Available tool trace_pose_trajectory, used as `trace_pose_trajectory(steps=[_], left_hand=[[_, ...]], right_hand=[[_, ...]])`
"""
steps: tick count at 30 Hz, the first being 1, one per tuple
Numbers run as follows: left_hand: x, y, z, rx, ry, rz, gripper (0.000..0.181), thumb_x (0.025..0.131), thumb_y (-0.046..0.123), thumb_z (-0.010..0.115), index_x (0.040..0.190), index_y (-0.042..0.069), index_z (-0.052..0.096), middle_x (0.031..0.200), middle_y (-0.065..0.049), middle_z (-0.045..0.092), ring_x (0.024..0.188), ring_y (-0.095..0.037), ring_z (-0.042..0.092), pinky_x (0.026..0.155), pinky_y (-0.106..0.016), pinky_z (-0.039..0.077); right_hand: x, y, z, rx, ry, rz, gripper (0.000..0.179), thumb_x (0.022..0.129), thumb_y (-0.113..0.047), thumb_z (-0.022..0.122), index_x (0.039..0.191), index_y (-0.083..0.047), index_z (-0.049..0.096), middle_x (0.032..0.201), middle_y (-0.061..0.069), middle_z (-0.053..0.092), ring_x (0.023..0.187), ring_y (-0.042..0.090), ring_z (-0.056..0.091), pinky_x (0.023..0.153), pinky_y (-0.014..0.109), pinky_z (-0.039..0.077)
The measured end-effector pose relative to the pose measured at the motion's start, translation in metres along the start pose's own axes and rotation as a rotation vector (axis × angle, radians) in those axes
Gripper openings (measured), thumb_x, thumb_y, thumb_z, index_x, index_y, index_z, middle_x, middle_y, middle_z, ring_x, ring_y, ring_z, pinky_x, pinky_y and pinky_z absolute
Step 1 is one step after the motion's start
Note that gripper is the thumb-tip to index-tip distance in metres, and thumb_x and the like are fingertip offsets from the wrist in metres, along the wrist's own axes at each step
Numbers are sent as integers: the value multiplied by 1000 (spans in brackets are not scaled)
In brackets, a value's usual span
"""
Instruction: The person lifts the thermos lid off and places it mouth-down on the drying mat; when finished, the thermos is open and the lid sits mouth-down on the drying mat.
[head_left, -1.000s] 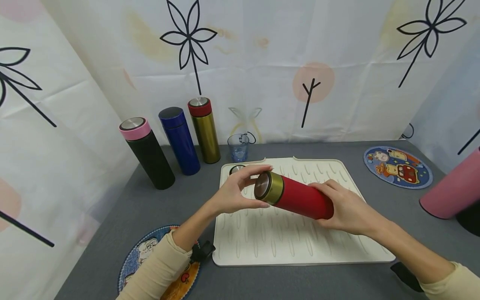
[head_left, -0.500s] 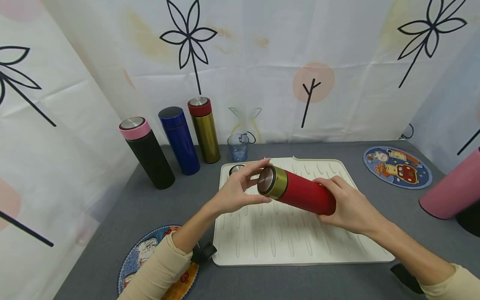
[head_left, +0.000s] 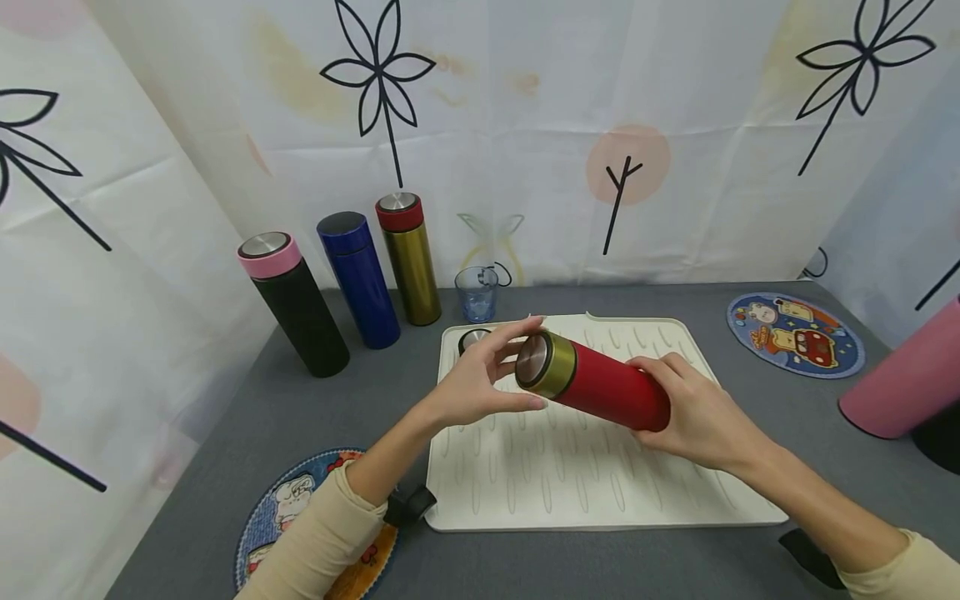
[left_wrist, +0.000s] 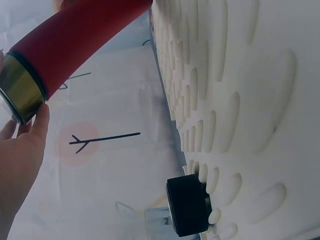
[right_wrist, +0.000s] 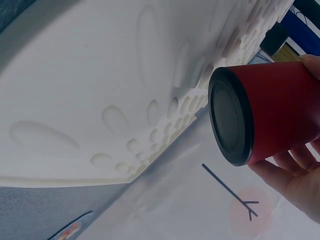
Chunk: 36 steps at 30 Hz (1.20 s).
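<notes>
A red thermos bottle (head_left: 611,385) with a gold lid (head_left: 550,367) and silver top is tilted above the white ridged tray (head_left: 562,492), its lid end to the left. My right hand (head_left: 697,417) grips its base end; the dark round bottom (right_wrist: 228,117) shows in the right wrist view. My left hand (head_left: 480,379) is spread around the lid, thumb below and fingers above and behind, a gap left at the palm. In the left wrist view, fingertips (left_wrist: 42,117) lie right at the gold band. A small black cap (left_wrist: 189,205) stands on the tray, partly hidden behind my left hand in the head view.
Black-and-pink (head_left: 300,317), blue (head_left: 363,292) and gold-and-red (head_left: 412,275) bottles stand at the back left, beside a glass cup (head_left: 476,300). Round patterned mats lie at front left (head_left: 273,517) and back right (head_left: 795,335). A pink bottle (head_left: 907,375) is at the right edge.
Over the last second the bottle has shifted slightly right and its lid end has risen a little. My left fingers have moved slightly. The right grip stays on.
</notes>
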<state>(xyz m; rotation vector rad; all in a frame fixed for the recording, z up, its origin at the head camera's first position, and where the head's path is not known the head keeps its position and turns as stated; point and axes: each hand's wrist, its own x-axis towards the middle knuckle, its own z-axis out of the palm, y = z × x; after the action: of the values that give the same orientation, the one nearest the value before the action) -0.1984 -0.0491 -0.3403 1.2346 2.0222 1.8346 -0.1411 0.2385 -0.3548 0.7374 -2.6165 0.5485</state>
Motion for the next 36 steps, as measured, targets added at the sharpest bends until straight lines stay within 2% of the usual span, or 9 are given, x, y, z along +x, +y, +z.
trace_pose_trajectory(steps=[5,10,16,23,30,36], left_hand=[[-1,-1,-1,4,1,-5,84,74,-12,75,146,0,33,139,-14,38,121,-25,48,97,-35,44],[-1,0,2,43,63,-72,76,76,-3,77,142,2,40,134,-10,42,116,-22,50,94,-32,46],[0,4,7,20,134,-131,69,78,3,77,139,4,44,132,-8,43,116,-22,50,93,-32,47],[1,5,11,-25,223,-139,84,77,5,76,148,17,33,131,-11,45,117,-21,52,93,-33,47],[2,6,14,-45,242,-143,70,79,3,74,142,3,42,134,-9,47,118,-23,51,93,-35,48],[4,10,21,-30,315,-182,63,81,8,74,138,5,49,129,-8,49,112,-24,54,89,-35,50]], right_hand=[[0,0,1,11,-1,-7,77,53,-12,91,121,-2,54,99,11,56,87,28,58,64,46,56],[0,-1,2,2,9,-13,78,53,-13,91,121,-2,54,99,11,55,87,28,58,64,46,56],[0,-3,3,4,14,17,79,54,-12,91,122,-1,53,101,13,55,89,31,58,65,48,56],[1,-4,5,-13,57,19,77,53,-13,91,120,0,55,99,14,55,86,30,58,63,49,56],[-1,-8,5,-28,69,57,76,53,-11,91,119,0,56,99,14,55,87,31,58,65,50,56],[-3,-11,8,-45,95,97,77,52,-10,91,120,0,55,99,16,56,87,32,58,68,52,55]])
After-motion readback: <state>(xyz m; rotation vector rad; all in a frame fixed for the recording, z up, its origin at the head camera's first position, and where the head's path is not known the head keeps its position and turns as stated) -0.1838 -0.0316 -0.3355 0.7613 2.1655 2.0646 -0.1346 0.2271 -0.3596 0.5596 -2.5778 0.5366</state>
